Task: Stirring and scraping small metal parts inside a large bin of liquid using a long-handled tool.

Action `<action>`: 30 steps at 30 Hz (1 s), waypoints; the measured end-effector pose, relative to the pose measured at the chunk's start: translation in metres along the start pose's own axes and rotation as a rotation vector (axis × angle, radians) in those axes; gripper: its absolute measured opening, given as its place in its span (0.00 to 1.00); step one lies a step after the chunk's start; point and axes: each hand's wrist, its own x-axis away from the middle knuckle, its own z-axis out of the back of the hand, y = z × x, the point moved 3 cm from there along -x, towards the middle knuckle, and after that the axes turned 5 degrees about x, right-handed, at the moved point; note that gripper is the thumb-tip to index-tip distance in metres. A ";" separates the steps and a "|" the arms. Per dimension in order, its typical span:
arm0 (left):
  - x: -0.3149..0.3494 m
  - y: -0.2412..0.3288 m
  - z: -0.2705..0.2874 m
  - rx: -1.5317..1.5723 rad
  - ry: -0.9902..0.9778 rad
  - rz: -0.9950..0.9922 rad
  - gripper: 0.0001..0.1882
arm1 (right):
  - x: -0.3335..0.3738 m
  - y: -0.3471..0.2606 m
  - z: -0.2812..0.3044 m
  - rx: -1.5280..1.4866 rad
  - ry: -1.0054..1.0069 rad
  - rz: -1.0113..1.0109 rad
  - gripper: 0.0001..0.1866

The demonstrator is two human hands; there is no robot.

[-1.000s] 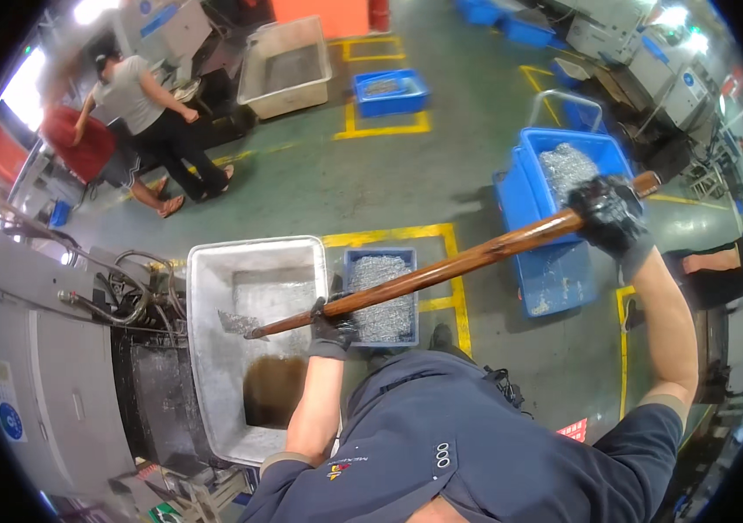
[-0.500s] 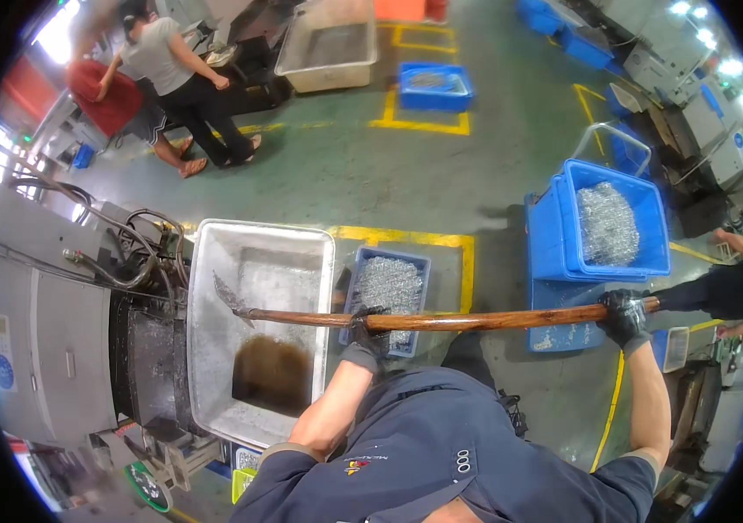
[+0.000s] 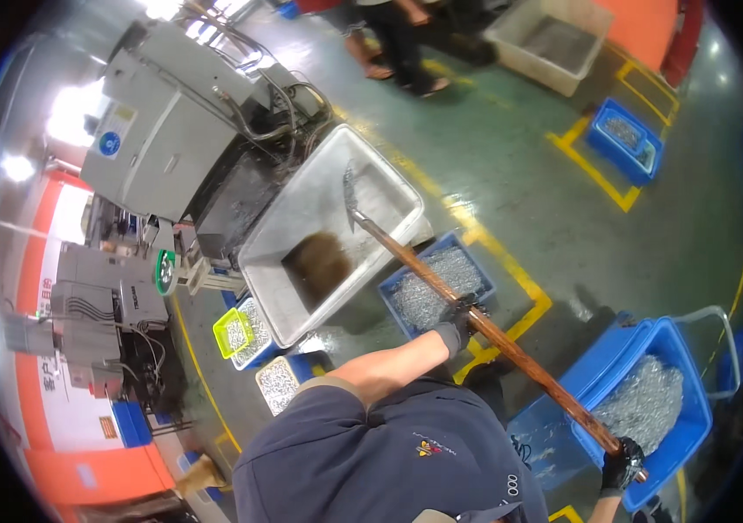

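Note:
Both my hands, in black gloves, grip the brown wooden handle of a long-handled tool [image 3: 554, 390]. My left hand [image 3: 460, 327] is closed around its middle, above a blue crate [image 3: 391, 311] of silvery metal bits. My right hand [image 3: 622, 465] is closed near the handle's lower end, beside a large blue bin [image 3: 694, 418] heaped with similar bits. The tool's narrow metal head [image 3: 350, 192] is inside a big whitish tub [image 3: 301, 205], over its upper part; the head's exact kind is unclear. Dark brown liquid [image 3: 323, 261] lies at the tub's bottom.
Grey machinery [image 3: 158, 131] with hoses stands behind the tub. A yellow-green basket [image 3: 230, 333] and a white tray [image 3: 277, 386] of metal bits sit nearby. Another blue crate [image 3: 624, 139] and whitish tub [image 3: 515, 39] stand farther off. Two people's legs [image 3: 397, 48] show at the top.
My view has turned, so the scene appears rotated clockwise. The tool now slants down to the right instead of lying nearly level. Both hands keep their grip on the handle.

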 end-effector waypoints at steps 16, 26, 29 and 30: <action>-0.074 -0.100 -0.204 0.106 -0.078 0.178 0.07 | -0.012 0.098 -0.029 -0.115 -0.083 -0.189 0.08; -0.303 -0.037 -0.445 -0.517 -0.421 0.136 0.13 | -0.210 0.008 -0.090 -0.664 -0.354 -0.768 0.20; -0.315 0.021 -0.505 -0.489 -0.387 0.128 0.18 | -0.280 0.029 -0.153 -0.385 -0.203 -0.596 0.19; -0.320 0.035 -0.510 -0.494 -0.386 0.141 0.18 | -0.326 0.025 -0.226 -0.661 0.037 -0.518 0.18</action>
